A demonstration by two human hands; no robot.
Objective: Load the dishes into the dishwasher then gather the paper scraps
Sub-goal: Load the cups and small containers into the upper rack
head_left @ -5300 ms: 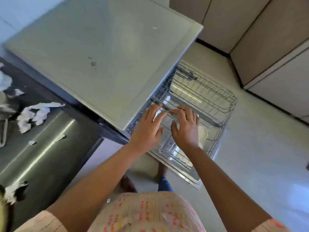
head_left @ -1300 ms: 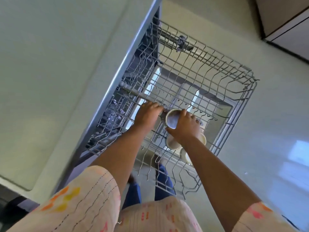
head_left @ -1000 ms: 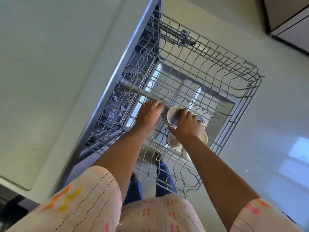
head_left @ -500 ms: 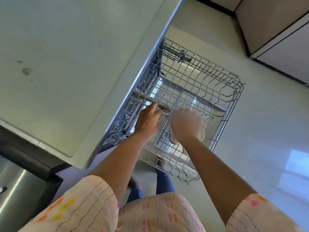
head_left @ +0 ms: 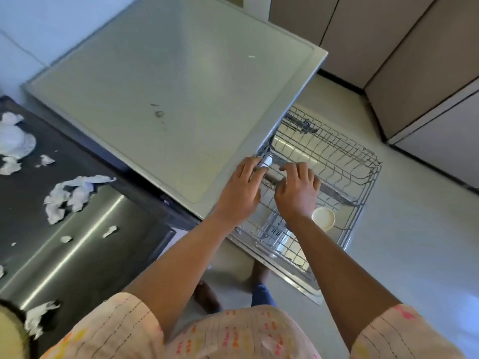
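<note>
both hands are over the pulled-out dishwasher rack (head_left: 344, 161), which juts out to the right from under the grey worktop (head_left: 168, 94). the left hand (head_left: 241, 190) has its fingers curled over a grey bar that runs across the rack, next to a small white piece by the worktop edge; the right hand (head_left: 298, 190) curls its fingers over the same bar just to the right. neither clearly holds a dish. a pale cup (head_left: 323, 218) sits in the rack just near and right of the right hand, the closer hand to it. the paper scraps (head_left: 70, 195) lie well apart to the left on the dark steel worktop (head_left: 77, 255), nearer the left arm. half a second ago the right hand was blurred over a cup lower in the rack; now it is off it and up on the bar, and the view takes in the scraps.
</note>
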